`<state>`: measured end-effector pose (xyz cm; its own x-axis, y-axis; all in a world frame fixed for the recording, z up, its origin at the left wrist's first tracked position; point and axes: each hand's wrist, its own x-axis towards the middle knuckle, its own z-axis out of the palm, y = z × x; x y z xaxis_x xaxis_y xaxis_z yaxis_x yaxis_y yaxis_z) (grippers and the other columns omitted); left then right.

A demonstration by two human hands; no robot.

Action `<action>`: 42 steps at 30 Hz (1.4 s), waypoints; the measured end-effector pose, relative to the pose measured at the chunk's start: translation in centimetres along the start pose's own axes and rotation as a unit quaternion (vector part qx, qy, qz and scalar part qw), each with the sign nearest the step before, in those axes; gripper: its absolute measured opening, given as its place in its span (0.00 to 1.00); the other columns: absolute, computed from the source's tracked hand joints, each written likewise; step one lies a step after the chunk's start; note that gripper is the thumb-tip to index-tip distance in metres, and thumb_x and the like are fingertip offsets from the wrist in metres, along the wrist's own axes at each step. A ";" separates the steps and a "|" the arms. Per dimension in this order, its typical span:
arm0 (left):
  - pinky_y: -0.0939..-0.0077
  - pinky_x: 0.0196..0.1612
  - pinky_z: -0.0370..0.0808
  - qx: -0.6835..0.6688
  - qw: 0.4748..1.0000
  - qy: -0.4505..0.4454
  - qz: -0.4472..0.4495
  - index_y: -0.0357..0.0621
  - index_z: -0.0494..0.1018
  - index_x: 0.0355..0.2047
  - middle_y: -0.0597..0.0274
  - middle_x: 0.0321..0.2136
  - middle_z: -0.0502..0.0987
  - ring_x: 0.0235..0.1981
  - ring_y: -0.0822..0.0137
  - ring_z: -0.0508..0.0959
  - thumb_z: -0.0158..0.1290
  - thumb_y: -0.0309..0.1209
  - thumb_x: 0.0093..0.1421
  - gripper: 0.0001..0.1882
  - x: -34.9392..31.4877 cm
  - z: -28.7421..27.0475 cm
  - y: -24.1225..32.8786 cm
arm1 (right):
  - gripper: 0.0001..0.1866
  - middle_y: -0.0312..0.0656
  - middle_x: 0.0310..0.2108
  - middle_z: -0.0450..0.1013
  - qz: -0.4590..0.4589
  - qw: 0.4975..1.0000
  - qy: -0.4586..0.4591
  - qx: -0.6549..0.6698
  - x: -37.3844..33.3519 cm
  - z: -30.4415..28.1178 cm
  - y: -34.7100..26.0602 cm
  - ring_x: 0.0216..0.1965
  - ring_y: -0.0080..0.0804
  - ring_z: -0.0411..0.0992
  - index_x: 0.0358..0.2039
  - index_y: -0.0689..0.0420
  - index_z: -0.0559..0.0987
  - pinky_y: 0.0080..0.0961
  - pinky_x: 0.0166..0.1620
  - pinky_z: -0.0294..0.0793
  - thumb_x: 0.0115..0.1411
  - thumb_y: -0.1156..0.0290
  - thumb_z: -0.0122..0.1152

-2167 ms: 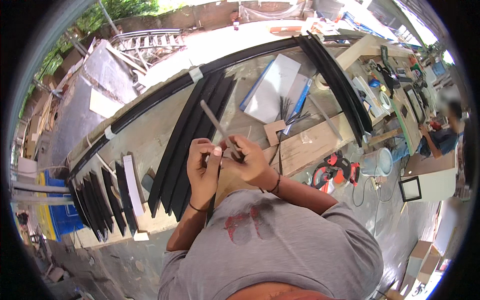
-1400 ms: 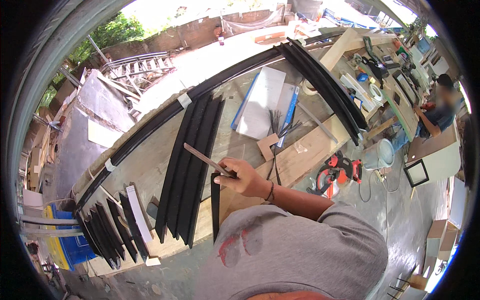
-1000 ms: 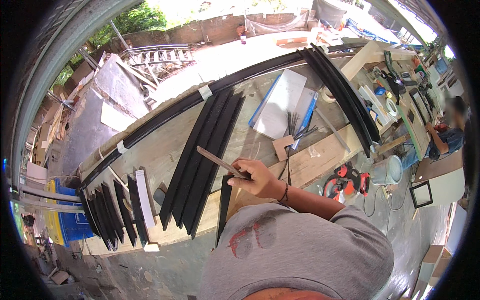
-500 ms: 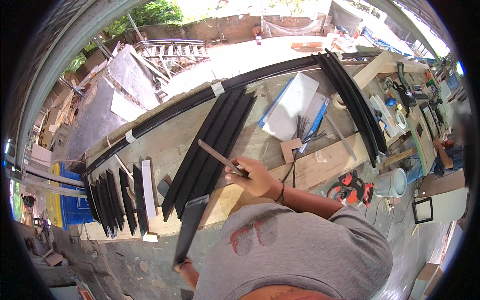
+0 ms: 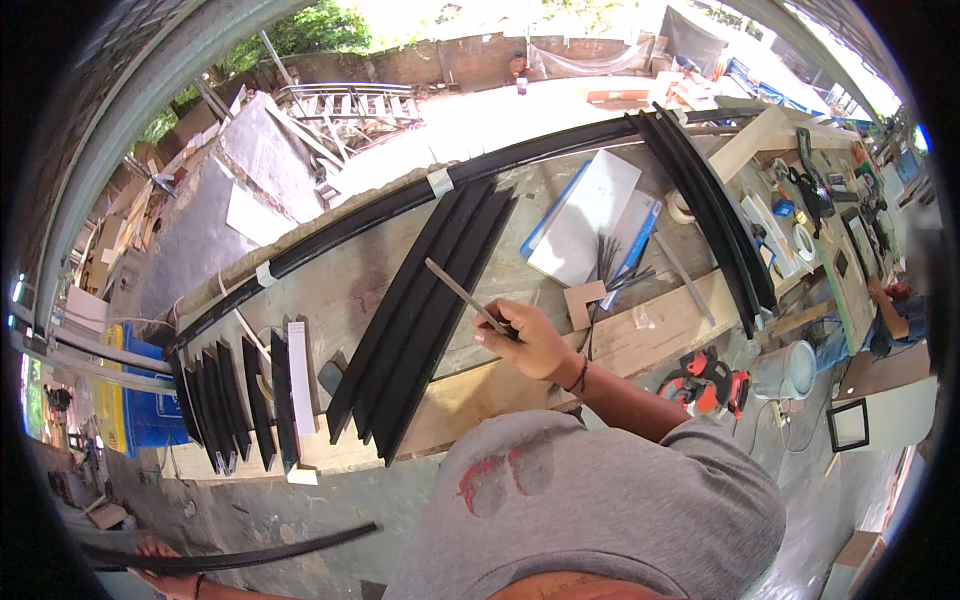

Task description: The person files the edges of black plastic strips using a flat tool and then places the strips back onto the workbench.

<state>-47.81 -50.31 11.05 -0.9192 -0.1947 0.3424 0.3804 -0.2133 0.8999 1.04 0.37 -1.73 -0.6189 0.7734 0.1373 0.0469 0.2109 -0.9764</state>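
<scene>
Low at the far left, my left hand (image 5: 160, 567) is closed round a long black profile strip (image 5: 290, 545), which lies roughly level above the floor. My right hand (image 5: 530, 345) is raised over the workbench, fingers wrapped round a thin grey flat bar (image 5: 455, 282) that slants up and to the left. Beneath the bar, several long black profiles (image 5: 400, 335) lie side by side across the bench at a slant. A row of shorter black strips (image 5: 230, 400) rests at the bench's left end, with a white strip (image 5: 301, 380) beside it.
More black profiles (image 5: 705, 215) lie on the right of the workbench (image 5: 560, 375). White and blue boxes (image 5: 590, 215) sit mid-bench near black ties. A red and black power saw (image 5: 705, 385) and a bucket (image 5: 785, 370) stand at right. Another person's arm (image 5: 885, 310) is at the far right.
My left hand has swung the black strip off the near end of the slanted profiles, down and left, turning it nearly level. My right hand shifted slightly right with the bar.
</scene>
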 end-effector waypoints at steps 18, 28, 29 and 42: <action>0.81 0.29 0.64 0.139 0.680 -0.686 -0.219 0.40 0.69 0.26 0.72 0.24 0.68 0.28 0.80 0.65 0.63 0.33 0.57 0.14 -42.3 28.9 -8.8 | 0.17 0.31 0.30 0.71 -0.022 0.980 0.196 0.015 -2.0 -3.7 -0.6 0.28 0.16 0.63 0.37 0.59 0.75 0.17 0.32 0.65 0.53 0.65 0.71; 0.80 0.25 0.71 0.151 0.735 -0.660 -0.032 0.38 0.65 0.26 0.63 0.26 0.66 0.27 0.73 0.69 0.69 0.31 0.48 0.20 -43.1 27.7 -9.3 | 0.13 0.37 0.39 0.74 0.001 0.983 0.163 0.083 -1.0 -2.4 -2.8 0.34 0.16 0.69 0.41 0.60 0.75 0.14 0.38 0.67 0.56 0.75 0.65; 0.78 0.25 0.72 0.160 0.733 -0.661 -0.018 0.37 0.66 0.26 0.62 0.26 0.67 0.26 0.71 0.70 0.69 0.31 0.47 0.20 -43.3 27.6 -9.3 | 0.12 0.37 0.39 0.74 -0.004 0.983 0.161 0.091 -0.8 -2.2 -3.2 0.34 0.16 0.69 0.40 0.61 0.75 0.15 0.38 0.68 0.56 0.76 0.65; 0.70 0.40 0.72 0.054 0.655 -0.754 -0.001 0.38 0.71 0.32 0.54 0.34 0.74 0.36 0.62 0.76 0.67 0.41 0.49 0.22 -42.8 29.8 -9.7 | 0.12 0.31 0.29 0.73 -0.043 0.974 0.210 0.077 -1.3 -1.8 -3.1 0.29 0.12 0.67 0.37 0.58 0.74 0.13 0.34 0.67 0.53 0.76 0.67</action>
<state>-15.23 -11.37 -4.28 -0.0075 0.9893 0.1458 0.4450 -0.1273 0.8864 3.05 -0.21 1.43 -0.2380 0.9402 0.2435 -0.1297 0.2177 -0.9674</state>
